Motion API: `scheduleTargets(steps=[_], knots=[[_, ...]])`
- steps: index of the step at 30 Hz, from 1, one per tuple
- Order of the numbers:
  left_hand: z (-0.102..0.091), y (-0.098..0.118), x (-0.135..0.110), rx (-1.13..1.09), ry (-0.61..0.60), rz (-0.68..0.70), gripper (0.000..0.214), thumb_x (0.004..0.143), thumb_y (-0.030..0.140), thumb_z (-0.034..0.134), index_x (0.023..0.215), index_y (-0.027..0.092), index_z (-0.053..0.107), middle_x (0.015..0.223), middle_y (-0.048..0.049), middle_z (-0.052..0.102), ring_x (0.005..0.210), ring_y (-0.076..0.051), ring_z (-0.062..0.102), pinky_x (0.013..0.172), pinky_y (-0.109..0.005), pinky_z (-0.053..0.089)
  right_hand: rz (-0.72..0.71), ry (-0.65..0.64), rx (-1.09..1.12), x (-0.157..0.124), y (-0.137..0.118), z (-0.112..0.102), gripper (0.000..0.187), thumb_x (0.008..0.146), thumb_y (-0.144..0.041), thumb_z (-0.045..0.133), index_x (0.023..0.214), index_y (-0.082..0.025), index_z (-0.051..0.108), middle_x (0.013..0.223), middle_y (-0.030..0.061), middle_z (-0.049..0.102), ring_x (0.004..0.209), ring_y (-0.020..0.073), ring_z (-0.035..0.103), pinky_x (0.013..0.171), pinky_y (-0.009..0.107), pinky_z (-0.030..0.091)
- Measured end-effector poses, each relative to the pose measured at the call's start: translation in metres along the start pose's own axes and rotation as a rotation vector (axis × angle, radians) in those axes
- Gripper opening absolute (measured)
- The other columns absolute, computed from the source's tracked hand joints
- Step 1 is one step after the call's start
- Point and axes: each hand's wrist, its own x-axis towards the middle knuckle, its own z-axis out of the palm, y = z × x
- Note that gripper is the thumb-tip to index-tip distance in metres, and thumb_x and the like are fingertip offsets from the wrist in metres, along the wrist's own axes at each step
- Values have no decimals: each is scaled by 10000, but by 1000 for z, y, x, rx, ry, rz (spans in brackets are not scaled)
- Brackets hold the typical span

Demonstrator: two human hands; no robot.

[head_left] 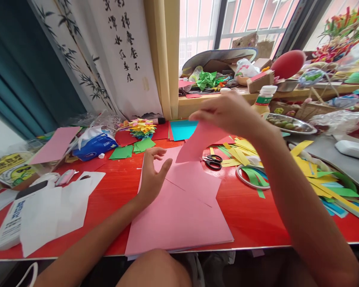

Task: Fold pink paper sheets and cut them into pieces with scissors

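My right hand (227,113) is raised above the red table (251,215) and pinches the top of a pink paper sheet (197,143), which hangs down from its fingers. My left hand (152,173) rests with curled, parted fingers on the left edge of a stack of pink paper (179,215) lying near the table's front edge. Another pink sheet (194,179) lies skewed on top of that stack. Black-handled scissors (213,161) lie just right of the hanging sheet.
Yellow and green paper strips (326,183) cover the right side. Green squares (137,148), a blue sheet (182,129) and a folded-paper pile (142,127) lie at the back. A white bag (54,215) and a tissue pack (92,145) sit left. The windowsill is cluttered.
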Motion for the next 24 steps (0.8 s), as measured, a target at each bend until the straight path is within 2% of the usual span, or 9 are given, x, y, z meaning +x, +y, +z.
scheduleTargets(steps=[5,8,11,14,19,24], knots=[[-1,12,-3,-87,-58,96,251,762,294,588,985,255,480,970,-21,477,897,-144,474,790,-296,407,-259,-208,-64,-2,-51,22,358,869,-332,413,574,-155,510,480,-37,351,455,56,260,495,257,164],[-1,17,-6,-124,-53,52,114,797,268,547,895,240,496,876,-3,492,832,-128,481,755,-278,411,-351,-225,-77,-6,-64,27,323,885,-271,376,621,-156,521,490,-29,385,468,66,288,503,265,160],[-3,22,-5,-159,-23,4,40,815,256,522,818,220,504,799,6,491,765,-118,480,688,-255,420,-356,-222,-56,-7,-68,23,277,891,-264,360,691,-165,525,526,-25,429,487,72,315,507,261,162],[-7,29,-4,-211,32,-6,45,803,236,545,832,223,513,798,9,503,772,-110,493,690,-240,433,-302,-240,-12,-6,-67,17,232,887,-278,365,753,-186,531,576,-18,473,519,80,355,511,255,173],[-11,41,-1,-242,117,66,84,781,222,581,847,231,530,812,13,537,776,-94,528,689,-214,453,-221,-280,56,-8,-71,7,248,885,-272,336,779,-215,553,638,0,513,589,105,421,529,258,205],[-15,55,6,-343,123,137,42,778,209,584,803,229,559,746,19,510,698,-79,504,628,-196,452,-273,-154,21,-13,-84,-5,281,898,-251,301,806,-236,566,642,-3,494,662,114,473,549,252,245]])
